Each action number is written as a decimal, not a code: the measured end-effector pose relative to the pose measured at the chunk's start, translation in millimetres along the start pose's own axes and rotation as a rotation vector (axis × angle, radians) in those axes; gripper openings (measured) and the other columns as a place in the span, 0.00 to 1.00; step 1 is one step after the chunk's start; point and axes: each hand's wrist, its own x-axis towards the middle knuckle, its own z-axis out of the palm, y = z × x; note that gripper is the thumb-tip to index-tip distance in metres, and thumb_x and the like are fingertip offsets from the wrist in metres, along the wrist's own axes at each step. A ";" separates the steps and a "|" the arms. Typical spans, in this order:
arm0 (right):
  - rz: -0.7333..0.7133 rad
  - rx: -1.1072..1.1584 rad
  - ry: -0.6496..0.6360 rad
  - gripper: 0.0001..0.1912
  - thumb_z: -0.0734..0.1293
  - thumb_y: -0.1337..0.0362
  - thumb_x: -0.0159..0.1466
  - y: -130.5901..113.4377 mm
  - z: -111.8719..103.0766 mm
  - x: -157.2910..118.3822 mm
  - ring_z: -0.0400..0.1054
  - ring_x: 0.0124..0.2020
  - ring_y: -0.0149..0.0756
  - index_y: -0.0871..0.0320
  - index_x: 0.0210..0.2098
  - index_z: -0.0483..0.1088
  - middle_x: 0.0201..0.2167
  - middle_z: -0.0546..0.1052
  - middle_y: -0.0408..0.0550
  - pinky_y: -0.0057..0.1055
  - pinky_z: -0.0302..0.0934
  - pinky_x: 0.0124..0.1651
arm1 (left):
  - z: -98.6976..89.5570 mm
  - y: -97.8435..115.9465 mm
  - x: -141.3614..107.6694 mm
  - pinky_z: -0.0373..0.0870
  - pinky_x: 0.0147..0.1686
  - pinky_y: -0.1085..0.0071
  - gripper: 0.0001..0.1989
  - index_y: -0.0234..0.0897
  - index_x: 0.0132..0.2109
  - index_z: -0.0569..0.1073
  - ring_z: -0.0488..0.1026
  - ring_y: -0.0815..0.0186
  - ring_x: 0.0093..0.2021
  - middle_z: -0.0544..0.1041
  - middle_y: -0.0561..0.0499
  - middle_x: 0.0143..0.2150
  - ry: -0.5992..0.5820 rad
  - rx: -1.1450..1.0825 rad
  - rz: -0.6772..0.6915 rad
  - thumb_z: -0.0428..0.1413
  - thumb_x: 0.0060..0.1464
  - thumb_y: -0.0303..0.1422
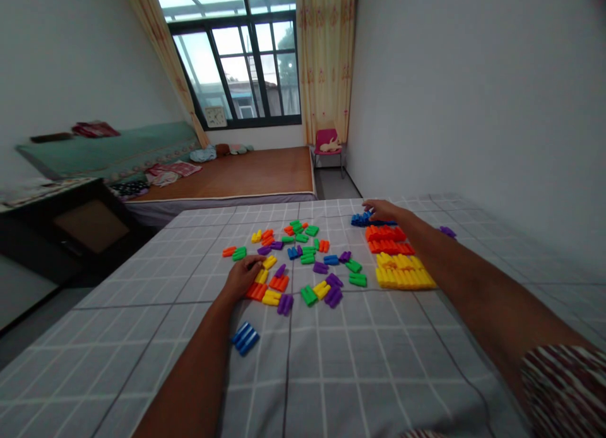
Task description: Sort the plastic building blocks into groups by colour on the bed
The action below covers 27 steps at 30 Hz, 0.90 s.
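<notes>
My left hand (245,275) rests at the left side of scattered coloured pieces, its fingers bent by a yellow piece (269,262); what it may hold is hidden. At the back right, my right hand (380,210) reaches over a row of blue pieces (362,219), fingers touching or just above them. Below that row lie orange-red pieces (387,240) and a block of yellow pieces (404,272), lined up side by side. Green, purple, orange, yellow and blue pieces are strewn over the middle. A blue group (245,338) lies apart, nearer to me.
The pieces lie on a grey checked cloth (331,362). A lone purple piece (447,232) is right of my right forearm. Beyond the cloth are a bed (255,173), a dark cabinet (76,230) and a pink chair (326,139) near the window.
</notes>
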 end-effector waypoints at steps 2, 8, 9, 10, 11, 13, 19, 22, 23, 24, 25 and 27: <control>-0.001 -0.018 0.006 0.35 0.72 0.72 0.52 -0.2 -4.4 -3.4 0.73 0.47 0.39 0.56 0.59 0.65 0.56 0.74 0.52 0.31 0.66 0.48 | -0.2 -0.8 0.3 0.72 0.46 0.61 0.18 0.37 0.42 0.79 0.76 0.55 0.43 0.81 0.46 0.42 -0.005 -0.007 -0.002 0.53 0.50 0.42; -0.025 -0.063 0.191 0.27 0.69 0.70 0.58 -29.3 -25.2 -17.3 0.73 0.46 0.43 0.61 0.57 0.68 0.54 0.74 0.58 0.36 0.65 0.50 | 3.8 -4.7 0.0 0.72 0.42 0.63 0.17 0.37 0.41 0.80 0.76 0.57 0.41 0.81 0.47 0.40 0.006 -0.105 -0.030 0.54 0.50 0.41; -0.072 -0.050 0.241 0.24 0.68 0.69 0.59 -45.4 -24.2 -20.8 0.73 0.45 0.43 0.62 0.55 0.69 0.52 0.75 0.58 0.37 0.65 0.50 | 4.6 -4.4 -0.5 0.72 0.41 0.63 0.17 0.36 0.41 0.80 0.76 0.58 0.39 0.81 0.47 0.38 0.023 -0.134 -0.046 0.54 0.50 0.41; -0.141 -0.019 0.272 0.21 0.66 0.68 0.61 -65.7 -20.6 -25.7 0.74 0.44 0.43 0.62 0.54 0.70 0.50 0.76 0.57 0.37 0.65 0.50 | 5.2 -4.1 -0.9 0.72 0.40 0.64 0.17 0.35 0.41 0.80 0.76 0.58 0.39 0.81 0.47 0.38 0.014 -0.169 -0.062 0.55 0.49 0.40; -0.231 0.027 0.278 0.19 0.65 0.67 0.62 -89.9 -14.2 -32.6 0.74 0.43 0.41 0.61 0.52 0.71 0.48 0.77 0.56 0.37 0.65 0.49 | 5.6 -4.0 -1.0 0.72 0.40 0.64 0.17 0.34 0.41 0.79 0.76 0.59 0.39 0.80 0.47 0.38 0.017 -0.213 -0.077 0.55 0.49 0.40; -0.472 0.145 0.188 0.15 0.63 0.66 0.63 -146.9 5.9 -53.7 0.74 0.41 0.38 0.58 0.49 0.72 0.46 0.78 0.51 0.35 0.66 0.46 | 5.7 -4.6 -0.7 0.72 0.40 0.65 0.18 0.33 0.42 0.79 0.76 0.60 0.39 0.80 0.47 0.38 0.029 -0.312 -0.102 0.56 0.49 0.41; -0.920 0.116 -0.138 0.14 0.66 0.61 0.64 -310.3 84.3 -135.6 0.73 0.45 0.41 0.56 0.48 0.72 0.47 0.78 0.52 0.33 0.65 0.43 | 5.4 -8.9 0.3 0.71 0.40 0.65 0.19 0.31 0.42 0.79 0.75 0.61 0.37 0.79 0.47 0.35 0.060 -0.468 -0.126 0.59 0.47 0.41; -0.943 0.046 -0.116 0.21 0.68 0.51 0.61 -348.2 107.4 -153.8 0.71 0.48 0.43 0.51 0.52 0.70 0.50 0.76 0.50 0.33 0.65 0.42 | 6.1 -9.5 -0.2 0.71 0.40 0.66 0.19 0.31 0.42 0.79 0.75 0.62 0.38 0.79 0.47 0.36 0.058 -0.503 -0.120 0.60 0.46 0.40; -0.964 0.034 -0.100 0.22 0.70 0.51 0.60 -352.9 111.5 -155.4 0.70 0.50 0.41 0.47 0.52 0.70 0.51 0.75 0.47 0.32 0.64 0.44 | 6.4 -9.2 -0.5 0.71 0.40 0.66 0.18 0.32 0.41 0.79 0.75 0.62 0.38 0.80 0.47 0.36 0.057 -0.515 -0.123 0.60 0.46 0.40; -0.995 0.023 -0.094 0.21 0.71 0.52 0.59 -354.2 114.1 -155.2 0.69 0.50 0.39 0.44 0.51 0.69 0.51 0.75 0.44 0.31 0.64 0.45 | 6.5 -8.6 -0.8 0.71 0.41 0.66 0.18 0.32 0.41 0.79 0.75 0.62 0.38 0.80 0.47 0.36 0.057 -0.524 -0.127 0.60 0.46 0.40; -1.023 0.005 -0.094 0.20 0.72 0.54 0.59 -352.5 115.1 -153.8 0.69 0.50 0.38 0.43 0.50 0.70 0.50 0.75 0.43 0.30 0.63 0.46 | 6.4 -7.6 -1.1 0.71 0.41 0.66 0.18 0.32 0.41 0.79 0.75 0.62 0.38 0.80 0.47 0.37 0.056 -0.529 -0.131 0.60 0.45 0.40; -1.018 -0.062 -0.097 0.15 0.69 0.55 0.61 -342.6 113.1 -148.9 0.70 0.46 0.39 0.48 0.48 0.71 0.45 0.77 0.45 0.33 0.64 0.44 | 5.8 -5.1 -1.8 0.71 0.42 0.65 0.18 0.33 0.41 0.79 0.75 0.61 0.39 0.80 0.47 0.38 0.050 -0.521 -0.137 0.60 0.45 0.41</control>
